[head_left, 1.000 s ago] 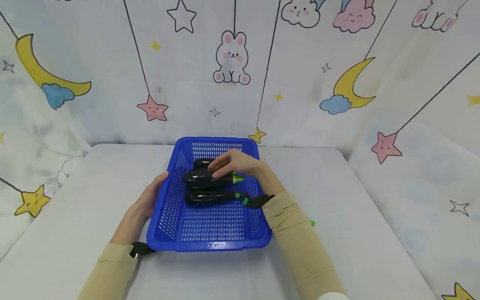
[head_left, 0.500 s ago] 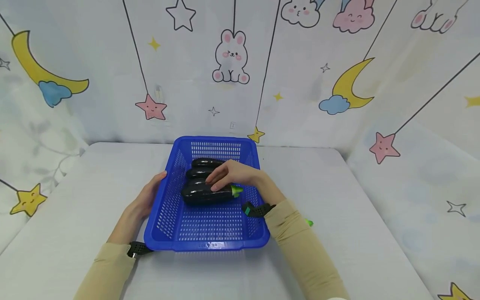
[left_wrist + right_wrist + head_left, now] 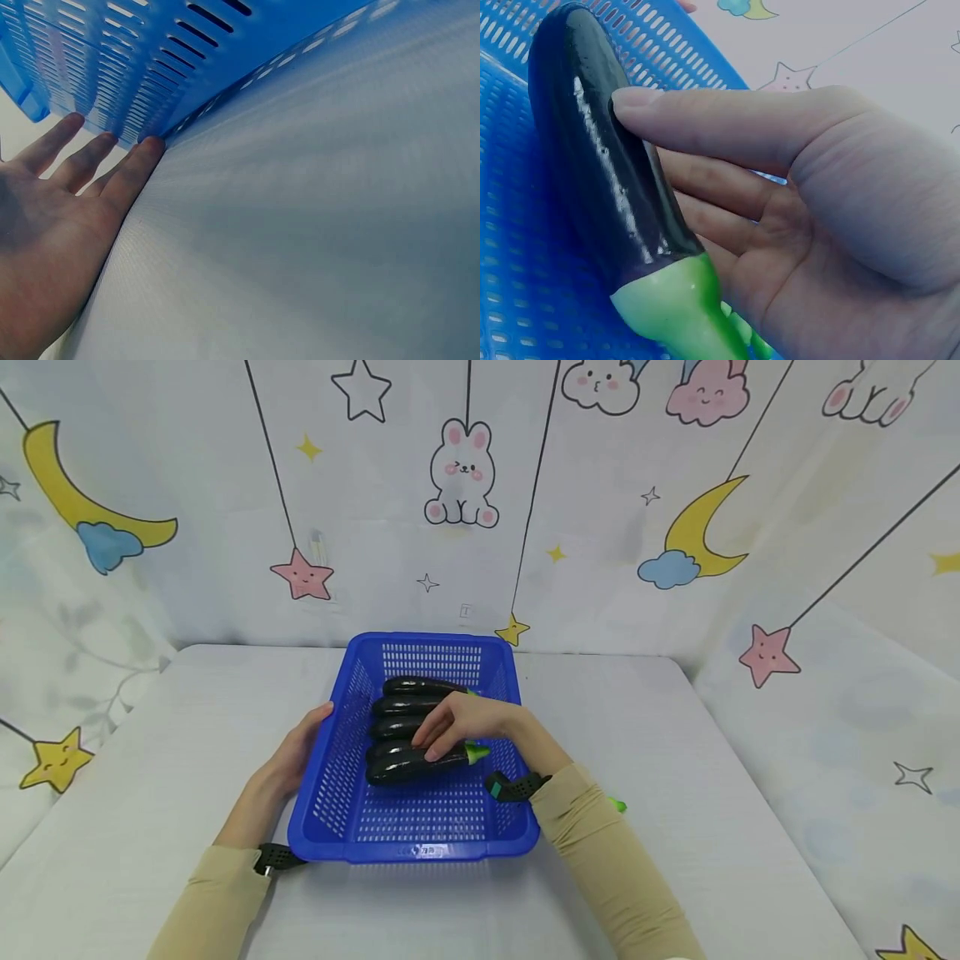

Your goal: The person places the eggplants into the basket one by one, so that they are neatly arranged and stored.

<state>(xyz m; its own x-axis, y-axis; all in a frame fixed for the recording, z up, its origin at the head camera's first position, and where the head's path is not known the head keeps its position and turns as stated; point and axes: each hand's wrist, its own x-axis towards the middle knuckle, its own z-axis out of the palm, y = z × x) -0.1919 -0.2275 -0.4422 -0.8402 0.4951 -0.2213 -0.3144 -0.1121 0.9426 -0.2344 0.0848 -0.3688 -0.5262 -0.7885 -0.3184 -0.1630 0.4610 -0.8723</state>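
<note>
A blue plastic basket [image 3: 420, 852] with slotted walls holds several glossy dark eggplants [image 3: 420, 685] in a row, their green stem ends to the right. My right hand [image 3: 468, 720] reaches in over the right rim and holds the nearest eggplant [image 3: 600, 150]. The thumb presses its upper side while the fingers lie behind it, as the right wrist view shows. This eggplant overlaps the one just behind it. At the basket's left side is my left hand [image 3: 296, 752]. Its extended fingers [image 3: 135, 172] touch the outer wall low down, close over the tabletop.
The basket stands on a white-covered table [image 3: 675, 860]. A green stem tip [image 3: 617, 805] peeks out beyond the right sleeve, the rest hidden by the arm. A printed curtain [image 3: 600, 510] with moons, stars and a rabbit hangs behind and at both sides.
My right hand has come toward the basket's near side with an eggplant, and more of the row behind shows now. My left hand has stayed at the basket's left side.
</note>
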